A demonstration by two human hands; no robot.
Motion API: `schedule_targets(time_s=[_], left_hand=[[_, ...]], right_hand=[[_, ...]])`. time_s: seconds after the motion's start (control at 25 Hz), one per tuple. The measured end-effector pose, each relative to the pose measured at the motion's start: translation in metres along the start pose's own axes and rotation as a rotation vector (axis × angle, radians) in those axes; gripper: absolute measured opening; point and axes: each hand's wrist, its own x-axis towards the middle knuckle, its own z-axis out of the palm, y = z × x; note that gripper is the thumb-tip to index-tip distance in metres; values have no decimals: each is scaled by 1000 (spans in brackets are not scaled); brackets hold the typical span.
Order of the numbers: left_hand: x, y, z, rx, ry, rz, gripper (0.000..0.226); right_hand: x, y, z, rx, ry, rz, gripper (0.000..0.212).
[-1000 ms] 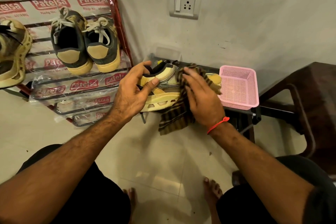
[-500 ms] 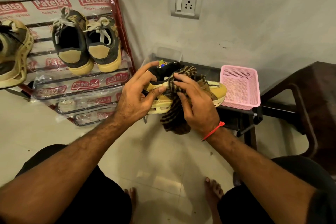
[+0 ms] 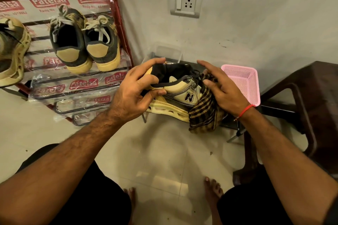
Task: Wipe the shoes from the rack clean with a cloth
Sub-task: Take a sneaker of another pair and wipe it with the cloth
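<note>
A cream and grey sneaker [image 3: 182, 93] with an N on its side lies in the middle, heel to the left. My left hand [image 3: 135, 93] grips its heel, fingers curled into the collar and thumb under it. A brown and yellow checked cloth [image 3: 203, 113] drapes over the toe end and hangs below the sole. My right hand [image 3: 223, 89] presses the cloth against the front of the sneaker with fingers spread. The shoe rack [image 3: 76, 86] stands at the left with a dark pair of sneakers [image 3: 86, 42] and one tan shoe [image 3: 11, 51] on it.
A pink plastic basket [image 3: 245, 82] sits right behind my right hand on a low dark metal stand [image 3: 274, 109]. A dark brown plastic chair [image 3: 314, 104] fills the right side. A wall socket [image 3: 186, 2] is above. My bare feet [image 3: 212, 190] rest on the tiled floor.
The sneaker has turned so its N side faces me. My right hand and the cloth have slid toward the toe end, uncovering the middle of the shoe. My left hand stays on the heel.
</note>
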Motion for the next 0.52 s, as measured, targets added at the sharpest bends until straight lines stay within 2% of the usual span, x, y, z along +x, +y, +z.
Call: schedule_targets(time_s=[0.12,0.24,0.32,0.4,0.52], left_hand=[[2,-4,-8,6,13,-14,24],[2,-7,-11,40,-1,-69,29],[3,-12,-12,55,-19,-146,30],[3,-19,-14,39,-67,-227,31],[-1,-17,-7,26,-205,-292,40]], right_hand=[[-1,-4,-11,131,-301,-6,48],[-4,-12,-4,161,-442,39,32],[-5,-15,10,127,-374,22,22],[-6,-17,25,75,-247,11,23],[-7,-29,48,39,-82,60,17]])
